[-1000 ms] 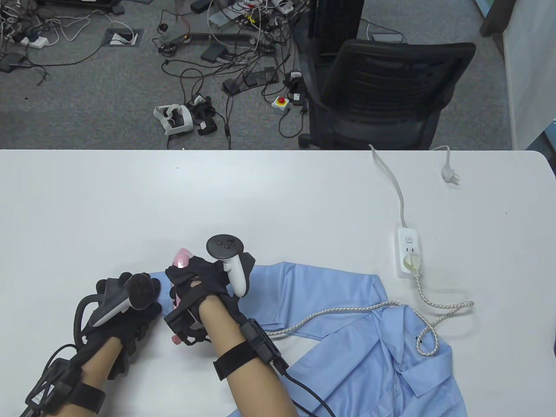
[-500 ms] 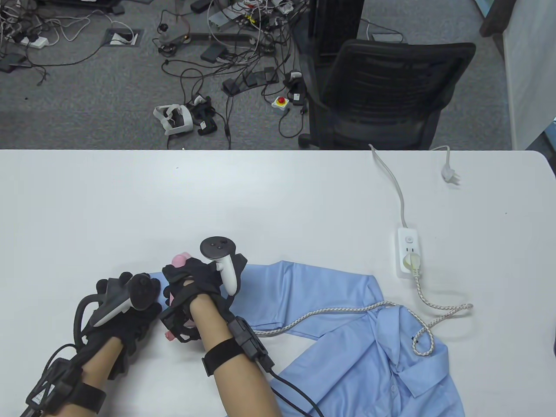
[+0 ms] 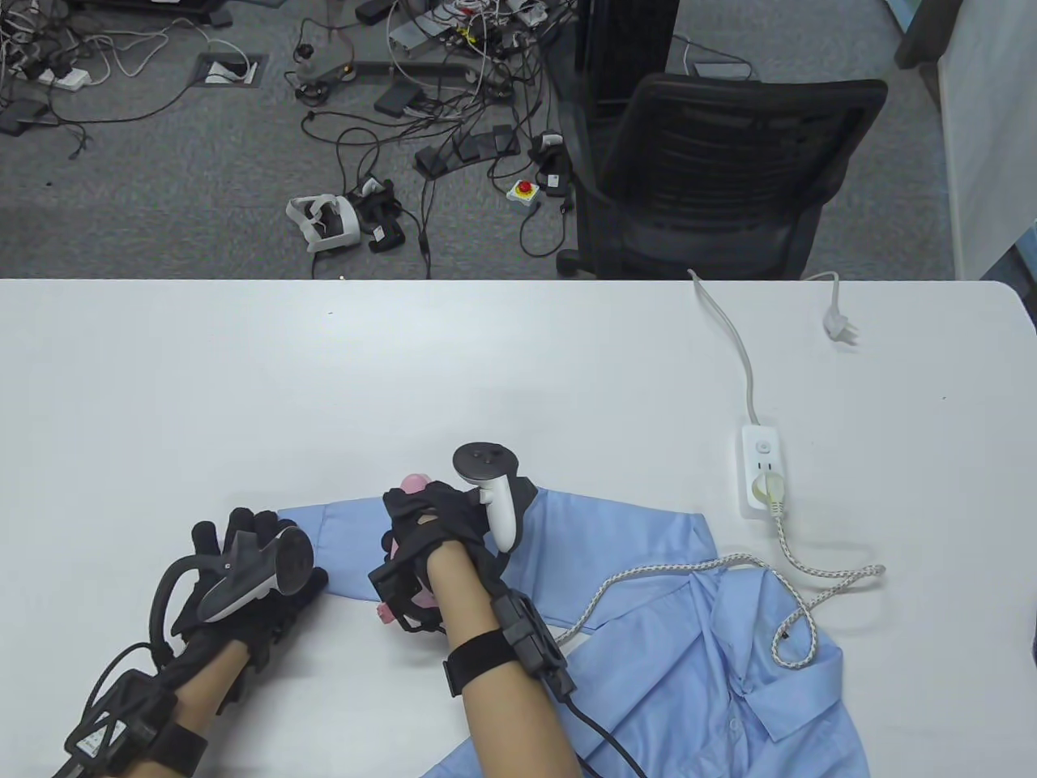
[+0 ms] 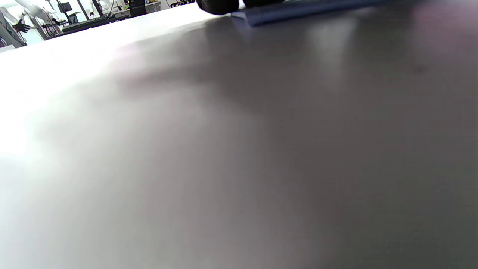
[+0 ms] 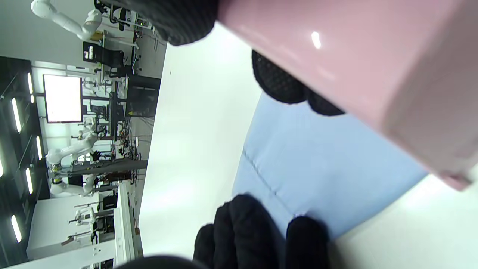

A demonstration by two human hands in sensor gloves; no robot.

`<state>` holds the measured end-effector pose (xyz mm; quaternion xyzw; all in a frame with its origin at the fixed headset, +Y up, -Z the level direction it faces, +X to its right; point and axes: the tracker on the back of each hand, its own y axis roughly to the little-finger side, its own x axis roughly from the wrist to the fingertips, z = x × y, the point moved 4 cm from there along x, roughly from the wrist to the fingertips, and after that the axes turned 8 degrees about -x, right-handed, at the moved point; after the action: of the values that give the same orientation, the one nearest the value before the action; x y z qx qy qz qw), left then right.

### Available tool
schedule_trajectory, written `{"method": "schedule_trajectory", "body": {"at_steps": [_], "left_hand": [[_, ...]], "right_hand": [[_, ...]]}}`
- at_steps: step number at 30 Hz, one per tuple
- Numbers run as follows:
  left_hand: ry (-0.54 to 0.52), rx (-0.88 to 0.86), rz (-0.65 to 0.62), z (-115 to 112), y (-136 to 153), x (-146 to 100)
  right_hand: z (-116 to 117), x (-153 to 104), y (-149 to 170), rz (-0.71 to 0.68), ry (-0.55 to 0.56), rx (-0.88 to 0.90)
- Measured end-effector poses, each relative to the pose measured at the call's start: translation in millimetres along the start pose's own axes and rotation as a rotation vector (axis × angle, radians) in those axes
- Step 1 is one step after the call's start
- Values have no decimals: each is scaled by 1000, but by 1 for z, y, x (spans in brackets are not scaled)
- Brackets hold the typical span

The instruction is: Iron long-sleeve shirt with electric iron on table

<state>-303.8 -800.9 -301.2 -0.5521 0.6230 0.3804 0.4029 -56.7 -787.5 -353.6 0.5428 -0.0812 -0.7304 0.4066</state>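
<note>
Pink iron (image 3: 403, 559) sits on the blue shirt (image 3: 648, 648) sleeve, gripped by the right hand (image 3: 433, 527). Left hand (image 3: 243, 567) lies flat, fingers spread, pressing the cuff onto the worktop (image 3: 405, 365).

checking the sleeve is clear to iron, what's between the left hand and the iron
In the table view, only a flat stretch of the shirt sleeve lies between the left hand and the iron held by the right hand; nothing sits on it.

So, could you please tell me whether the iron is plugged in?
Plugged in: the iron's braided cord ends in a plug seated in the power strip.
</note>
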Motion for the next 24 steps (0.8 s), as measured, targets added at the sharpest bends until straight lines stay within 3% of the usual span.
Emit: {"method": "schedule_trajectory", "body": {"at_steps": [8, 11, 15, 20, 24], "left_hand": [[15, -34, 0, 0, 4, 1], [37, -52, 6, 0, 6, 2], [59, -59, 35, 0, 14, 3], [157, -119, 128, -4, 45, 6], [198, -214, 131, -9, 60, 7]], "right_hand": [[-53, -11, 34, 45, 85, 25], [-63, -13, 43, 42, 75, 63], [-52, -16, 38, 11, 33, 52], [-19, -14, 19, -30, -8, -11], [-16, -10, 20, -14, -28, 13]]}}
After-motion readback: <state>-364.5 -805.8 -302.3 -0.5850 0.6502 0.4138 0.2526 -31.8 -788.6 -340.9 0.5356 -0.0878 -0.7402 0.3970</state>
